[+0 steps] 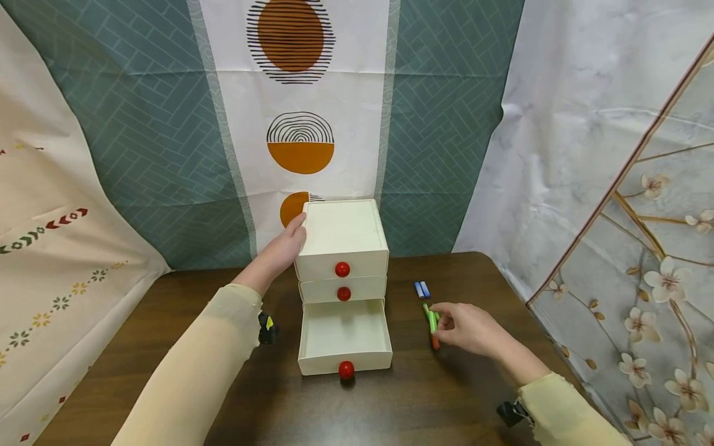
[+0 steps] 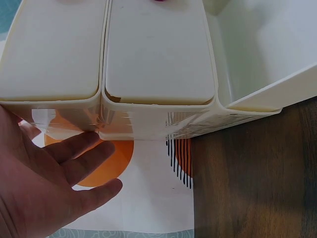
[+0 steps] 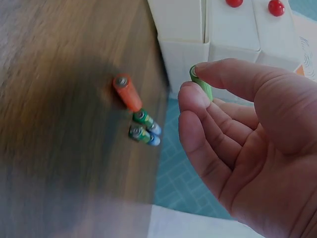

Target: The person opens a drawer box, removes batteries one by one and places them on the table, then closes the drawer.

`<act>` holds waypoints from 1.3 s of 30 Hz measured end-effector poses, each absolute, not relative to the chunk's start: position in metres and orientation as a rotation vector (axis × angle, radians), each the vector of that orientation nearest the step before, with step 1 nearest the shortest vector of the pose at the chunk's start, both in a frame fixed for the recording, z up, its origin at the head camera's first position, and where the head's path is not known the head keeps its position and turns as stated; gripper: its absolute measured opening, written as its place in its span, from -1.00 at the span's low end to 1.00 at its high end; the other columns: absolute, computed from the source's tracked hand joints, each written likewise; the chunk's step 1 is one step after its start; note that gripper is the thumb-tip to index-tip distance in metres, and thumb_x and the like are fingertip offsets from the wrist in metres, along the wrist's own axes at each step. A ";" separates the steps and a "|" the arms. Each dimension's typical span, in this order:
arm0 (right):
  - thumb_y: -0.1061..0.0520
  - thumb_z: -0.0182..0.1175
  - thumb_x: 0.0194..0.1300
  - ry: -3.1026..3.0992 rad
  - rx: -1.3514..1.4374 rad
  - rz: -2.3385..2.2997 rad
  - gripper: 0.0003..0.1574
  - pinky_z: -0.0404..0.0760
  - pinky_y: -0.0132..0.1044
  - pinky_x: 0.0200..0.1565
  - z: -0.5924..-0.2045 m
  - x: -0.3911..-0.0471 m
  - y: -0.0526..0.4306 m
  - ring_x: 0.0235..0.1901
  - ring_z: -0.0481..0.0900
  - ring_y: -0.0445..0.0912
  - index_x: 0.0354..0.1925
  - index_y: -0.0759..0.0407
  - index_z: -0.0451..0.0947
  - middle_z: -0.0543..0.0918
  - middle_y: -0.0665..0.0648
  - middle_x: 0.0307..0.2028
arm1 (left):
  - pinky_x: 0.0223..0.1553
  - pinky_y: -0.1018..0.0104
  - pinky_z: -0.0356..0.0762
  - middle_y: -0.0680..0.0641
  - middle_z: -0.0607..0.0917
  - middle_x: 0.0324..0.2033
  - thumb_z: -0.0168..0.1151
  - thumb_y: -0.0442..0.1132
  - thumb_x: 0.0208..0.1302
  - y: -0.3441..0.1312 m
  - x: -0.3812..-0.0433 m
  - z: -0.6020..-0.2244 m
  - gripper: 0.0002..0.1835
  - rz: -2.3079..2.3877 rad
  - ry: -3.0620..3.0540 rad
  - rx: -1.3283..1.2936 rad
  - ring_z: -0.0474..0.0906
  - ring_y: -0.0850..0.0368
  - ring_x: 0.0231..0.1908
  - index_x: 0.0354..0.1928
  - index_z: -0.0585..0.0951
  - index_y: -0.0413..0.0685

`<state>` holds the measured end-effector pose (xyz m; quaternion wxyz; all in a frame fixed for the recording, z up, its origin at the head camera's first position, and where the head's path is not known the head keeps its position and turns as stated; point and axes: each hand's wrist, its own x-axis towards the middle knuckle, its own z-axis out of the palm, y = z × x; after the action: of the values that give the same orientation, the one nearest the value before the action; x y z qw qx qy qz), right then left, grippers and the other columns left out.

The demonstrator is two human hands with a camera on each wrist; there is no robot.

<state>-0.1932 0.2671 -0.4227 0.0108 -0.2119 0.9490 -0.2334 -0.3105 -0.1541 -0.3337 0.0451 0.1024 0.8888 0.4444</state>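
My left hand (image 1: 284, 244) rests against the upper left side of a white drawer unit (image 1: 343, 229), its fingers loosely spread in the left wrist view. The bottom drawer (image 1: 346, 334) is pulled out and bare inside; the upper two are closed. Right of the unit, my right hand (image 1: 465, 328) pinches a green battery (image 3: 205, 90) between thumb and fingers, above the table. Below it lie an orange battery (image 3: 128, 92) and two more green batteries (image 3: 138, 132). A pair of blue-and-white batteries (image 1: 422, 289) lies farther back.
Each drawer has a round red knob (image 1: 346, 370). The unit stands on a dark brown wooden table (image 1: 251, 396). Behind hangs a patterned cloth (image 1: 446, 124); a flowered cloth (image 1: 625, 279) borders the right side, and a cream cloth (image 1: 67, 266) the left.
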 end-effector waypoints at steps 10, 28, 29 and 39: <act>0.14 0.56 0.28 2.982 -0.659 -0.642 -0.39 0.52 -0.26 -0.35 -0.436 -0.198 0.284 -0.46 0.49 -0.33 0.25 0.29 0.70 0.64 -0.26 -0.41 | 0.68 -0.30 -0.22 -0.10 -0.16 0.80 -0.43 0.19 0.80 -0.153 -0.309 -0.333 -0.26 1.344 2.707 0.298 -0.20 -0.20 0.75 0.84 -0.23 0.24; 0.22 0.49 0.27 2.888 -0.601 -0.639 -0.49 0.50 -0.22 -0.33 -0.453 -0.203 0.295 -0.47 0.47 -0.25 0.18 0.29 0.72 0.58 -0.18 -0.45 | 0.69 -0.28 -0.22 -0.10 -0.15 0.79 -0.43 0.19 0.80 -0.153 -0.310 -0.332 -0.27 1.352 2.703 0.307 -0.20 -0.19 0.75 0.84 -0.22 0.26; 0.23 0.49 0.28 2.886 -0.592 -0.625 -0.49 0.50 -0.22 -0.32 -0.452 -0.203 0.294 -0.46 0.46 -0.25 0.19 0.29 0.72 0.58 -0.18 -0.44 | 0.69 -0.28 -0.22 -0.10 -0.15 0.79 -0.43 0.19 0.80 -0.153 -0.311 -0.332 -0.27 1.348 2.704 0.303 -0.20 -0.19 0.75 0.84 -0.22 0.27; 0.22 0.51 0.29 2.850 -0.572 -0.611 -0.58 0.47 -0.23 -0.30 -0.457 -0.210 0.292 -0.45 0.47 -0.22 0.09 0.27 0.71 0.57 -0.15 -0.46 | 0.68 -0.28 -0.20 -0.10 -0.15 0.79 -0.44 0.21 0.79 -0.153 -0.314 -0.334 -0.26 1.342 2.712 0.305 -0.19 -0.19 0.75 0.84 -0.22 0.25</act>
<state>-0.2098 0.2922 -0.4565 0.0856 -0.1918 0.9559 -0.2050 -0.3137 -0.1533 -0.3336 0.0501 0.1001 0.8906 0.4407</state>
